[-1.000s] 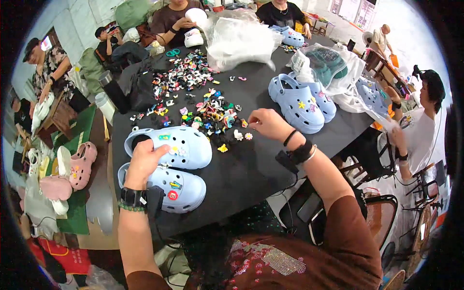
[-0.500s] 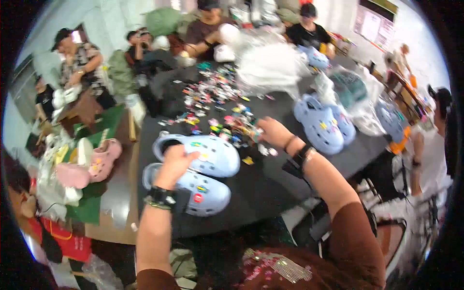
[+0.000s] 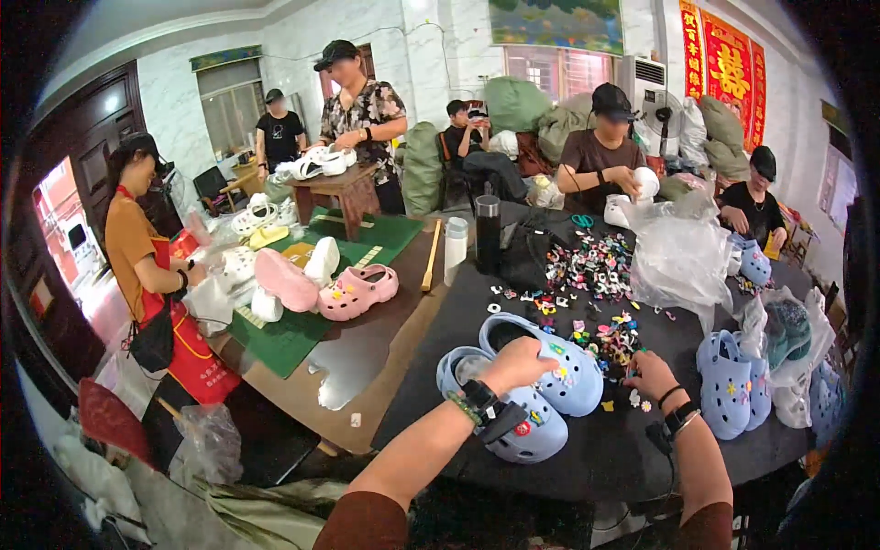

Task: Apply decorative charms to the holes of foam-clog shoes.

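Two light blue clogs lie side by side on the black table top [image 3: 417, 403] in front of me, toes to the right. The far clog [image 3: 577, 371] and the near clog [image 3: 541, 440] both carry small coloured charms. My left hand [image 3: 516, 365] is closed at the opening of the far clog, thumb out over its upper; its other fingers are partly hidden. My right hand [image 3: 653, 378] reaches into the near end of a pile of shoe charms [image 3: 605, 341], fingers bent together at its edge. Whatever is between those fingertips is too small to make out.
Another blue clog pair [image 3: 726, 385] stands at right, beside plastic-wrapped shoes [image 3: 788, 335]. Clear plastic bags [image 3: 678, 257] lie beyond the charms. A black bottle [image 3: 488, 234] stands behind. Left are pink clogs [image 3: 357, 293] on a green mat [image 3: 275, 344]. Several people work around.
My view has swung up and to the left, so the room shows more and the table sits farther right. Both hands stay at the same places, by the clogs and the charms.
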`<control>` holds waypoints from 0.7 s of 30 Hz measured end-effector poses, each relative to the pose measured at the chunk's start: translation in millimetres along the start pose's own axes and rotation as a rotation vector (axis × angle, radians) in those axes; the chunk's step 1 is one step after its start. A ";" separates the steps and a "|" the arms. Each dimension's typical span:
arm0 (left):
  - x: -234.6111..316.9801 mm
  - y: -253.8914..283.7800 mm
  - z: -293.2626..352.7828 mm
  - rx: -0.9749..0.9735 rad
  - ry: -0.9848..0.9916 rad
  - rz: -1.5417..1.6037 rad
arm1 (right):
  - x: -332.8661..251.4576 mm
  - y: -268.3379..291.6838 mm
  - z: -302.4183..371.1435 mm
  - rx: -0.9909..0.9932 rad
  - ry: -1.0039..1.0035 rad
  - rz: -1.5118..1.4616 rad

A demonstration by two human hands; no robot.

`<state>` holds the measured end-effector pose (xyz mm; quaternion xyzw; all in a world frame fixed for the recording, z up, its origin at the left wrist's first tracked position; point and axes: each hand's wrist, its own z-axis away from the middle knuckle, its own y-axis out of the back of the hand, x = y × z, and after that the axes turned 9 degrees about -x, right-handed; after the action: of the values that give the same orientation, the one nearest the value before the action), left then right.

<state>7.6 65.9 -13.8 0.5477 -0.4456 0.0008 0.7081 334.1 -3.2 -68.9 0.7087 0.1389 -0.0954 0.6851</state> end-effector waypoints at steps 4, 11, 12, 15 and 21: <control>2.8 2.6 -1.8 0.001 -0.013 0.010 | -7.0 -4.5 0.6 0.026 -0.005 0.127; -3.1 -2.2 1.5 -0.004 -0.010 0.028 | -12.6 9.8 4.1 -0.116 -0.046 0.048; -5.5 -5.1 1.7 0.054 -0.050 0.027 | -17.2 13.5 8.4 -0.141 -0.047 0.034; -6.8 -11.3 -1.8 0.094 -0.085 -0.001 | -8.7 14.9 14.2 -0.133 -0.044 0.053; -29.6 -13.4 -12.2 0.087 -0.125 0.141 | -7.0 44.1 2.9 0.011 0.215 -0.029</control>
<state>4.0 84.5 -42.8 0.5442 -0.5260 0.0356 0.6526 342.1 -7.5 -25.1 0.7167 0.2211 -0.0296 0.6607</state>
